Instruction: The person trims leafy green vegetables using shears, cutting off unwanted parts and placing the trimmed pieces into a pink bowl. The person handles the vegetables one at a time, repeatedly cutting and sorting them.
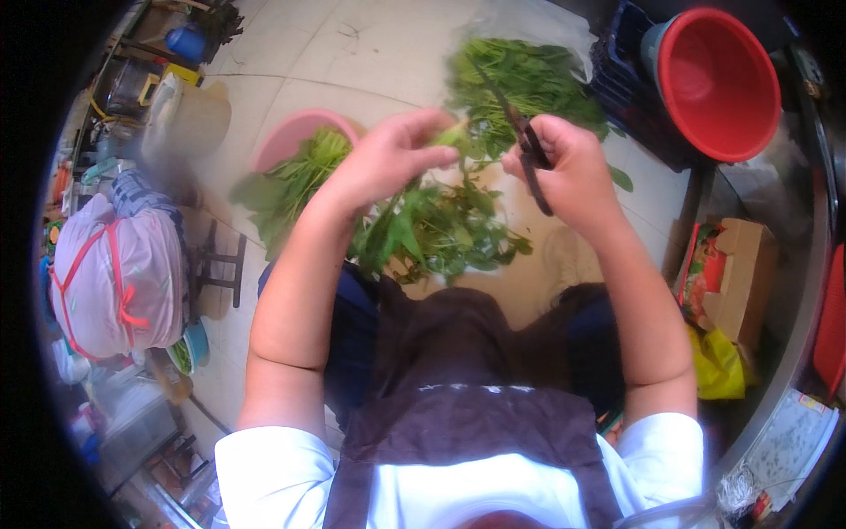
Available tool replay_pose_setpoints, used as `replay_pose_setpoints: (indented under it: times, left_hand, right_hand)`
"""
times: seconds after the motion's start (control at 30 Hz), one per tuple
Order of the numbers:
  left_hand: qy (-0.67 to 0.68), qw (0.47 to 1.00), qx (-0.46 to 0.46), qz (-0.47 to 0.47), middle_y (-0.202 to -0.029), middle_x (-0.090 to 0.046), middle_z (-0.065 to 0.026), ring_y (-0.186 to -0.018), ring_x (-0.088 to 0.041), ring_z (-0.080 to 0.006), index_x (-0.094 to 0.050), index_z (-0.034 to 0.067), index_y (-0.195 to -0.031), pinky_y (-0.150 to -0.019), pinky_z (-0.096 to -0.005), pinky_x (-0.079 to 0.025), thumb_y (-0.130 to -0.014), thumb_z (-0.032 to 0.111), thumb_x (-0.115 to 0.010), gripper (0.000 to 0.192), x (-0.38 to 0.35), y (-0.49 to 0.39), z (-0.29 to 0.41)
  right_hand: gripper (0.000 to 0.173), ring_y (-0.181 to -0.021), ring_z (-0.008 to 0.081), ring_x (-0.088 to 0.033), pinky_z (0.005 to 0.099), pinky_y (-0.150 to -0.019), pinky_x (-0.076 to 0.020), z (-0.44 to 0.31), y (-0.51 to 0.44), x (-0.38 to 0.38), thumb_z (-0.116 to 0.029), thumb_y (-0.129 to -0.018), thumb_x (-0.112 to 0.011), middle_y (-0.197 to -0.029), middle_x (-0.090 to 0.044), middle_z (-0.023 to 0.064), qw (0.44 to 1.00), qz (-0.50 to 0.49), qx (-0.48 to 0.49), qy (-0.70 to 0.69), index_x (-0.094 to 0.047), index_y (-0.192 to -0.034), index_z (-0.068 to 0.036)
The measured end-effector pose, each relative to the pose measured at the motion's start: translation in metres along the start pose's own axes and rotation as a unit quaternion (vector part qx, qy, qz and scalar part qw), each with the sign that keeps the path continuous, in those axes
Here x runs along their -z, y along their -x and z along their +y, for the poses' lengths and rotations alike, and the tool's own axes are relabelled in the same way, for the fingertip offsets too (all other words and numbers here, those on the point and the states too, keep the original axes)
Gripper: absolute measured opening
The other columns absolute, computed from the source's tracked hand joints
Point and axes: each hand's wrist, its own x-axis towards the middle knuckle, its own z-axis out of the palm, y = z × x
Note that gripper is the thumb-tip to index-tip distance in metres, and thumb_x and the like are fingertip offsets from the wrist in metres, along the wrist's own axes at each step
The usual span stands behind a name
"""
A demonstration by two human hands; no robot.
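My left hand [400, 152] grips a pale green stem end [453, 135] of leafy vegetables between thumb and fingers. In my right hand [572, 162] is a pair of dark scissors [532, 149], its blades pointing up and away to the left, apart from the stem. Under my hands, loose leaves and cut greens [456, 231] lie in front of my knees; which of them belong to the held stem I cannot tell. A pink basin [277, 142] to the left has leafy greens [324, 152] in and against it. Beyond the scissors lies a larger heap of greens [529, 86].
A clear plastic bag [542, 26] lies behind the heap. At the right stand a dark plastic crate [621, 86], a red basin [720, 86] and a cardboard box [740, 271]. On the left are a tied pink bundle [119, 284] and a pale bucket [192, 119].
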Motion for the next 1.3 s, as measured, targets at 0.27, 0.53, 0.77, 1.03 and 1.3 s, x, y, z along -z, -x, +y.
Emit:
replay_pose_setpoints:
  times: [0.27,0.53,0.77,1.03,1.3]
  left_hand:
    - [-0.092,0.982,-0.053,0.154,-0.086,-0.067,-0.0064,-0.077,-0.059,-0.0109,-0.063,-0.001,-0.111,-0.069,-0.0254,-0.049,-0.084,0.013,-0.066,0.031,0.002,-0.008,-0.010]
    - [-0.069,0.990,0.008,0.123,-0.103,-0.067,-0.0043,-0.089,-0.059,-0.0084,-0.061,0.000,-0.116,-0.079,-0.0231,-0.047,-0.085,0.012,-0.065,0.033,-0.002,-0.007,-0.004]
    - [-0.029,0.993,0.007,0.112,-0.087,-0.066,-0.0035,-0.077,-0.058,-0.0092,-0.065,-0.002,-0.108,-0.072,-0.0244,-0.048,-0.085,0.015,-0.066,0.028,0.000,-0.004,-0.008]
    - [0.361,0.930,0.032,0.053,-0.088,-0.059,-0.0037,-0.078,-0.059,-0.0116,-0.053,-0.002,-0.110,-0.074,-0.0245,-0.051,-0.089,0.011,-0.058,0.025,0.028,0.002,0.001]
    - [0.393,0.915,-0.049,0.070,-0.087,-0.055,-0.0043,-0.070,-0.056,-0.0102,-0.050,-0.002,-0.106,-0.065,-0.0205,-0.049,-0.091,0.013,-0.057,0.022,0.032,0.003,-0.006]
  right_hand:
    - [0.058,-0.063,0.0257,-0.053,0.0351,-0.060,-0.0431,-0.005,0.009,-0.010,-0.054,-0.069,-0.072,-0.066,-0.054,0.0122,0.978,-0.069,-0.093,0.174,-0.054,-0.078,0.000]
    - [0.058,-0.059,0.0305,-0.055,0.0388,-0.058,-0.0433,0.001,0.009,-0.015,-0.055,-0.074,-0.069,-0.064,-0.058,0.0188,0.980,-0.117,-0.148,0.060,-0.060,-0.072,0.003]
    - [0.046,-0.046,0.0124,-0.044,0.0302,-0.045,-0.0374,0.007,0.014,-0.019,-0.042,-0.080,-0.069,-0.053,-0.049,0.0034,0.984,-0.092,-0.124,0.084,-0.057,-0.068,0.001]
    - [0.054,-0.052,0.0309,-0.051,0.0390,-0.053,-0.0413,0.026,0.020,-0.016,-0.047,-0.079,-0.068,-0.056,-0.052,0.0189,0.983,-0.016,-0.178,0.028,-0.056,-0.067,0.004]
    - [0.040,-0.053,0.0200,-0.050,0.0328,-0.051,-0.0399,0.016,0.019,-0.021,-0.036,-0.078,-0.072,-0.060,-0.055,0.0097,0.992,-0.014,-0.127,0.000,-0.055,-0.073,0.000]
